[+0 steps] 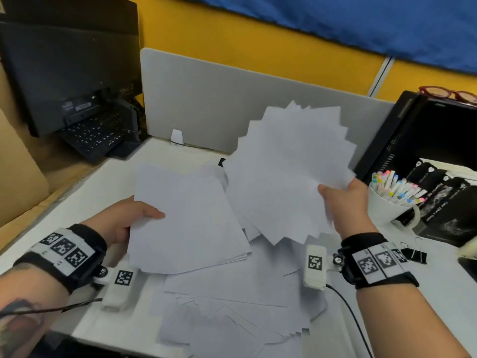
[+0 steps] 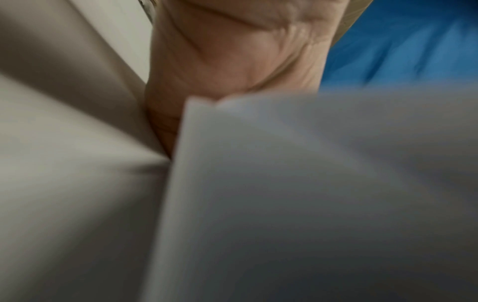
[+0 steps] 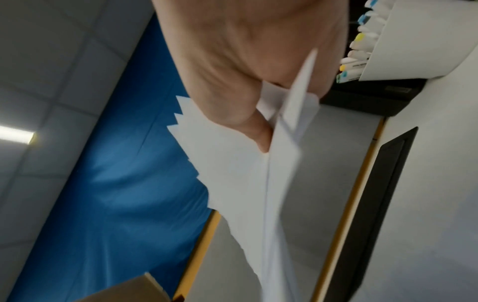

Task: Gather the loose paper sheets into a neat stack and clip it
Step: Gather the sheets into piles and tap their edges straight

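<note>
My left hand grips the left edge of a fairly even bundle of white sheets, thumb on top, lifted off the desk. My right hand pinches a fanned, ragged bunch of sheets by its right edge and holds it tilted up above the desk. In the right wrist view the thumb presses on that fanned bunch. The left wrist view is blurred, filled by the palm and paper. More loose sheets lie spread on the white desk. Black binder clips lie at the right.
A white mug of coloured markers stands just right of my right hand. Black boxes with red glasses on top fill the far right. A grey divider panel runs behind; a dark monitor and keyboard sit far left.
</note>
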A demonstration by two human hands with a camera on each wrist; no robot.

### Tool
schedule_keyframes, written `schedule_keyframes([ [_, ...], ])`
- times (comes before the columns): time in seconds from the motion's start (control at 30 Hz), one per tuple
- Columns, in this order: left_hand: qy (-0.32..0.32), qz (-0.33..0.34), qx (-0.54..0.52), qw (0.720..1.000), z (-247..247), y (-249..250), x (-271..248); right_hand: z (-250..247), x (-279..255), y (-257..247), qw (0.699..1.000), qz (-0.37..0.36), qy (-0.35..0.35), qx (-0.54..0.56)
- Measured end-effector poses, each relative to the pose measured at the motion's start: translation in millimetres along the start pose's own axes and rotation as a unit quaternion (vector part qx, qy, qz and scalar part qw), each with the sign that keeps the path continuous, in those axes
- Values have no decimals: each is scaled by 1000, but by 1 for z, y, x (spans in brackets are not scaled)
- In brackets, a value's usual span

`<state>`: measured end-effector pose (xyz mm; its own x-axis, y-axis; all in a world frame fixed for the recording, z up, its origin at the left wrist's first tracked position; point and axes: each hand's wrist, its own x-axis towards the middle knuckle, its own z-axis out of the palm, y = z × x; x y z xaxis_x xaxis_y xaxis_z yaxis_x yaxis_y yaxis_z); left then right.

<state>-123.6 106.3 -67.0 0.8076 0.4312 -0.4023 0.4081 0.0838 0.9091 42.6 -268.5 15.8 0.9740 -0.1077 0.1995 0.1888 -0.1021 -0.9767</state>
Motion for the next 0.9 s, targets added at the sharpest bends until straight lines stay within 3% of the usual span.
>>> schedule_keyframes([
  [0.13,-13,-3,-16,1000,0,3,-1,-13,13,-10,993,-15,37,108],
  [0.23,-49,-5,-24,998,0,6,-5,-14,17,-13,987,29,20,156],
  [0.33,-60,-12,-46,997,2,6,-6,-1,8,-13,982,90,-95,136],
  [0.4,-21,-16,-69,997,6,4,-5,13,2,-2,969,120,-175,129],
  [0.5,9,-40,-81,996,10,5,-7,35,-2,20,952,167,-239,98],
  [0.6,-17,-54,-117,991,15,10,-13,54,-8,37,942,197,-264,60],
  [0.73,-85,7,-70,994,15,7,-23,70,-18,40,905,201,-374,-28],
  [0.8,-89,17,-49,995,12,1,-18,76,-17,37,912,161,-357,-120],
  [0.9,-87,14,-50,995,10,0,-15,79,-2,37,928,137,-249,-240],
])
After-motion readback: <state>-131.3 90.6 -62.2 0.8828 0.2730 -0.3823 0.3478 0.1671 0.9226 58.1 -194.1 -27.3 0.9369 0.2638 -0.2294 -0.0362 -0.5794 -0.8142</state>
